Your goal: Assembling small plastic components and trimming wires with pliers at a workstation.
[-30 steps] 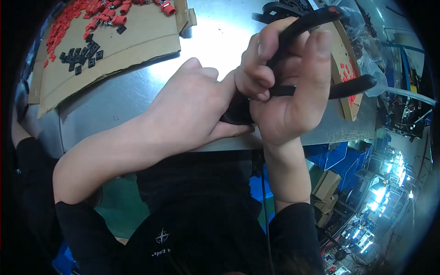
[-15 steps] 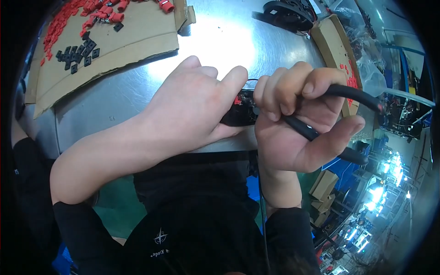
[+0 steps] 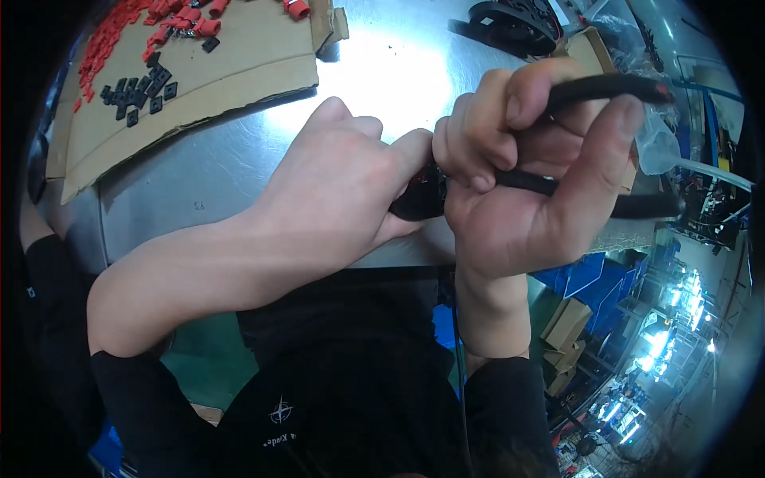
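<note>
Over this gleaming metal bench (image 3: pixel 179 187), the black part (image 3: pixel 420 201) sits clutched in my curled left hand (image 3: pixel 339 183), and my right hand (image 3: pixel 522 227), fingers wrapped round the black-handled tool (image 3: pixel 604 90), has swung its handles higher than half a second ago, so I'm apparently mid-turn, cardboard sheet (image 3: pixel 239 68) off left.

The handles (image 3: pixel 602 89) are black, the upper one tipped red; the piece (image 3: pixel 420 199) by the near edge is black. The surface (image 3: pixel 191 179) is silver-grey, glaring white toward its far edge. At its far left corner, tan cardboard (image 3: pixel 239 60) carries red parts (image 3: pixel 191 22) and black pieces (image 3: pixel 142 92). The black shirt (image 3: pixel 343 390) bears a white star emblem (image 3: pixel 280 412).
</note>
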Tool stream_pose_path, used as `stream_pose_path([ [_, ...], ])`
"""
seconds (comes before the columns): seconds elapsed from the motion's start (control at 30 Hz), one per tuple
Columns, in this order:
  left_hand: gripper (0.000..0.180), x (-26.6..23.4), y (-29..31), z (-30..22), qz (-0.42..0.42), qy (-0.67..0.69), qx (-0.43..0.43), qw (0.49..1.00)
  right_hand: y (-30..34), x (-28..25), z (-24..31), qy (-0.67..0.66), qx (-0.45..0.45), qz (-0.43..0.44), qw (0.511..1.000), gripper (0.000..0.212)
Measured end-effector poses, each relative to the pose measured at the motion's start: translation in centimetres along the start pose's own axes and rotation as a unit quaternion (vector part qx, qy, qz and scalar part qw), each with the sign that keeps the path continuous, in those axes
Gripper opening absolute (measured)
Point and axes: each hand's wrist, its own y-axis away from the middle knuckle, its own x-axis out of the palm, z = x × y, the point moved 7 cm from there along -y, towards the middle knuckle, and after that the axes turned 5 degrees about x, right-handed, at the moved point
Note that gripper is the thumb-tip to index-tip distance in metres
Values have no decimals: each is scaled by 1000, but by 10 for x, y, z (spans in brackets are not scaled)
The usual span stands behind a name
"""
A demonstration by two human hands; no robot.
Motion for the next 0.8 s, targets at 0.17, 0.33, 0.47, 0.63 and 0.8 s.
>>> stream_pose_path([
  [0.17,46,2,-1,3,24,-24,-12,999,2,1,-1,8,26,9,1000,60],
  [0.33,50,0,-3,0,6,-21,-12,1000,25,-15,50,-10,-192,143,971,63],
  [0.47,51,3,-2,-1,-3,-26,0,1000,33,-22,38,-2,-175,112,978,63],
  [0.63,53,3,-5,2,-14,-14,9,1000,37,-26,22,30,-125,68,989,61],
  [0.8,53,-8,-5,2,-20,-28,11,999,26,-30,30,0,-127,57,990,63],
])
